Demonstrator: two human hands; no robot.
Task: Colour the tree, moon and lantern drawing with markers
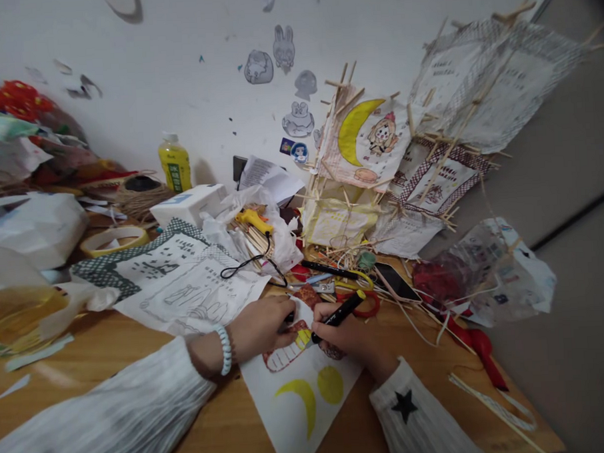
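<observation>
My right hand point(341, 331) grips a black marker point(340, 316) with a yellow end, tilted with its tip down on a sheet of white paper point(285, 427). Under the tip is a drawn shape with red-patterned edges and stripes, partly coloured yellow. Lower on the sheet are a yellow crescent point(305, 400) and a yellow disc point(330, 384). On the sheet's upper left rests my left hand point(266, 328), its fingers closed around a small black piece point(289, 317) that looks like a marker cap. The fingers hide part of the drawing.
Behind the hands lie scissors point(368, 304), a phone point(395, 281) and a yellow glue gun point(254, 220). Stick-framed paper lanterns point(363, 140) stand at the back right. Drawn sheets point(185, 295), a tape roll point(113, 241) and a bottle point(174, 164) are at left.
</observation>
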